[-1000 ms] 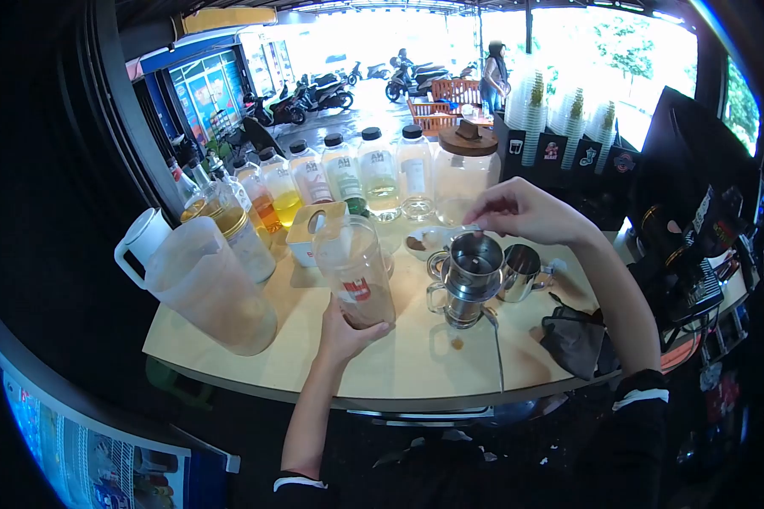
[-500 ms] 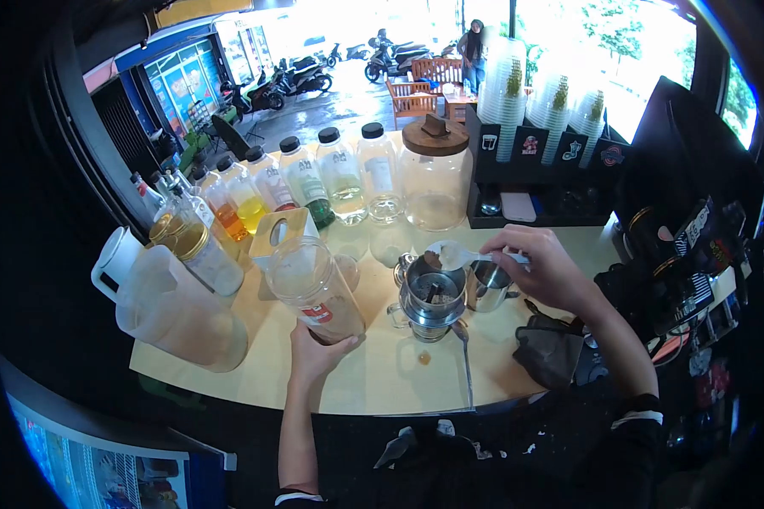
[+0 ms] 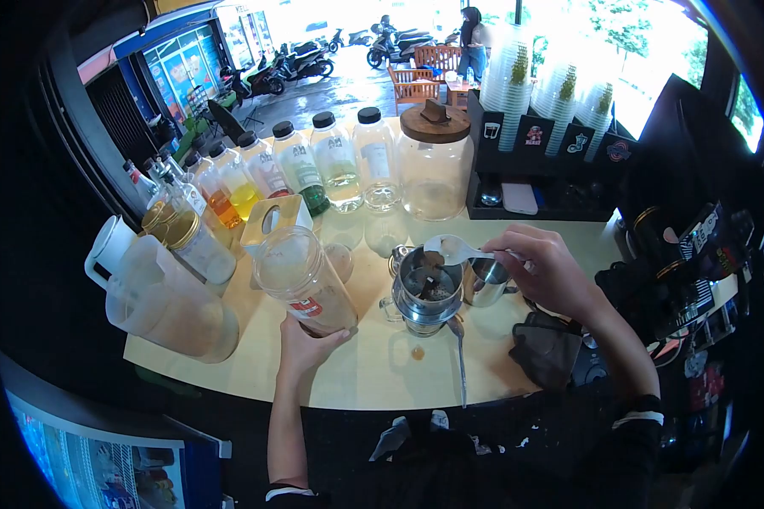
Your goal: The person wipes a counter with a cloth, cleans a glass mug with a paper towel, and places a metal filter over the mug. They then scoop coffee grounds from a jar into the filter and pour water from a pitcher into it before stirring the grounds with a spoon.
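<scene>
My left hand (image 3: 310,343) is closed around the lower part of an open clear jar (image 3: 306,284) with a red label, tilted on the counter. Between thumb and fingers my right hand (image 3: 543,267) holds a white plastic spoon (image 3: 457,250). Its bowl is tipped over the rim of a metal drip filter (image 3: 431,284), and dark grounds lie inside the filter. The filter sits on a glass mug (image 3: 393,310). A metal cup (image 3: 485,284) stands just right of the filter, partly behind my right hand.
A long metal spoon (image 3: 461,360) lies before the filter. Capped bottles (image 3: 339,170) and a wooden-lidded jar (image 3: 437,174) line the back. At left stand a plastic pitcher (image 3: 170,301) and gold-lidded jar (image 3: 204,250); at right, a dark cloth (image 3: 545,348). A person (image 3: 473,47) stands outside.
The white spoon has tipped over the filter, and the brown powder at its bowl has dropped in; more grounds show inside. The view has shifted slightly. The person outside has turned.
</scene>
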Demonstrator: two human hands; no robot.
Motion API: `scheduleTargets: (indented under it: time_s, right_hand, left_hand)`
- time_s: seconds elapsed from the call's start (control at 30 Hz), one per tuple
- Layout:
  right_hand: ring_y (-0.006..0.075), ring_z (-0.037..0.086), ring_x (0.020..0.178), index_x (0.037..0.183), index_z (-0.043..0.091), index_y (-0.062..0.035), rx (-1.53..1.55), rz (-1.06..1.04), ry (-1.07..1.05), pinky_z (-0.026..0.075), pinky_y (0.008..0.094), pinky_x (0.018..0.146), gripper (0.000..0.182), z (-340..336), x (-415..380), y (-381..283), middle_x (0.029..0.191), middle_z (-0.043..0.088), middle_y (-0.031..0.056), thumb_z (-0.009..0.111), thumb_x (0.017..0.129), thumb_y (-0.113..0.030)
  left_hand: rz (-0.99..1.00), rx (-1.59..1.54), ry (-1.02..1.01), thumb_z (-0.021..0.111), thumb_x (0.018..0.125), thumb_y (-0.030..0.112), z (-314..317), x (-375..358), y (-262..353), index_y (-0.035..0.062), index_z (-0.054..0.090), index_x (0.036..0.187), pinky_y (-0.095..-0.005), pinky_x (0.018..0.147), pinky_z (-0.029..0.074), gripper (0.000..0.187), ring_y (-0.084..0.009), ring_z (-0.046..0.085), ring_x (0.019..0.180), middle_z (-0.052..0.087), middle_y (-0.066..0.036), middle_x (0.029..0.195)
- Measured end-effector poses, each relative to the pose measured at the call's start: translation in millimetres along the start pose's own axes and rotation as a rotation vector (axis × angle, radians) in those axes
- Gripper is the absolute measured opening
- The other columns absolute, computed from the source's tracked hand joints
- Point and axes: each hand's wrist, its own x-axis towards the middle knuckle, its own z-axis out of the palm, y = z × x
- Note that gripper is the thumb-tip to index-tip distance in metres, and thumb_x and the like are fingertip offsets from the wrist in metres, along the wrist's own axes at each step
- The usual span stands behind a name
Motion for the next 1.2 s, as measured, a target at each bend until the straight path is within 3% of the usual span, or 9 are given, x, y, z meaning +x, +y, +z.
scheduleTargets:
  time_s: [0.07, 0.37, 0.67, 0.73, 1.0, 1.1, 1.2]
  right_hand:
    - [0.0286, 0.062, 0.073, 0.095, 0.061, -0.0007, 0.013, 0.004, -0.003, 0.051, 0.0364, 0.065, 0.011, -1.1, -0.1, 0.4, 0.085, 0.061, 0.0129, 0.057, 0.085, 0.002]
    - [0.0243, 0.063, 0.074, 0.098, 0.062, -0.0017, 0.082, 0.02, -0.004, 0.052, 0.0349, 0.063, 0.015, -10.1, -10.4, -4.5, 0.085, 0.062, 0.0117, 0.057, 0.085, 0.004]
    - [0.0269, 0.062, 0.075, 0.099, 0.065, -0.005, -0.064, -0.15, 0.034, 0.051, 0.0374, 0.067, 0.025, 2.4, -22.4, 0.9, 0.086, 0.063, 0.0091, 0.059, 0.077, 0.006]
    - [0.0248, 0.062, 0.078, 0.098, 0.066, -0.006, -0.158, -0.254, 0.045, 0.051, 0.0369, 0.068, 0.026, 6.1, -23.6, 6.0, 0.087, 0.063, 0.0074, 0.059, 0.075, 0.005]
    - [0.0226, 0.06, 0.079, 0.096, 0.066, -0.0068, -0.249, -0.319, 0.058, 0.049, 0.0342, 0.071, 0.026, 4.1, -22.9, 2.0, 0.087, 0.063, 0.0053, 0.06, 0.072, 0.004]
    - [0.0222, 0.06, 0.08, 0.095, 0.066, -0.0069, -0.274, -0.378, 0.09, 0.046, 0.0345, 0.072, 0.026, -1.1, -8.5, -7.6, 0.086, 0.062, 0.005, 0.06, 0.072, 0.003]
    - [0.0215, 0.058, 0.083, 0.097, 0.064, -0.0068, -0.32, -0.472, 0.123, 0.043, 0.0344, 0.073, 0.026, -3.4, 17.1, -26.6, 0.087, 0.06, 0.005, 0.061, 0.072, -0.001]
  left_hand:
    - [0.017, -0.036, 0.0, 0.087, 0.056, 0.011, 0.9, 1.3, -9.3, -0.0036, 0.048, 0.115, -0.0357, 0.087, 0.053, 0.072, -0.0241, 0.065, 0.098, 0.065, -0.017, 0.107]
    - [0.032, -0.018, -0.022, 0.086, 0.057, 0.01, -0.4, 0.6, -3.5, -0.0036, 0.048, 0.115, -0.035, 0.086, 0.053, 0.071, -0.0233, 0.065, 0.097, 0.065, -0.017, 0.106]
    - [0.047, -0.017, -0.027, 0.087, 0.057, 0.011, -1.0, 1.3, -8.8, -0.0034, 0.047, 0.116, -0.0353, 0.087, 0.052, 0.073, -0.0237, 0.065, 0.098, 0.064, -0.017, 0.107]
    - [0.051, -0.026, -0.026, 0.087, 0.057, 0.011, -0.5, 1.1, -7.0, -0.0033, 0.047, 0.117, -0.0353, 0.086, 0.052, 0.073, -0.0237, 0.065, 0.098, 0.064, -0.017, 0.107]
    - [0.019, -0.001, -0.02, 0.088, 0.056, 0.013, -3.0, 0.0, -7.1, -0.0024, 0.046, 0.118, -0.037, 0.089, 0.051, 0.076, -0.0248, 0.064, 0.099, 0.064, -0.017, 0.107]
    - [0.021, 0.044, -0.049, 0.088, 0.057, 0.012, -5.2, 2.5, -16.4, -0.0021, 0.048, 0.121, -0.0377, 0.09, 0.05, 0.077, -0.0232, 0.062, 0.103, 0.062, -0.014, 0.113]
    - [0.118, -0.066, 0.039, 0.089, 0.057, 0.014, -1.2, -0.4, -11.8, 0.0, 0.039, 0.129, -0.0384, 0.094, 0.048, 0.089, -0.0242, 0.057, 0.112, 0.055, -0.015, 0.121]
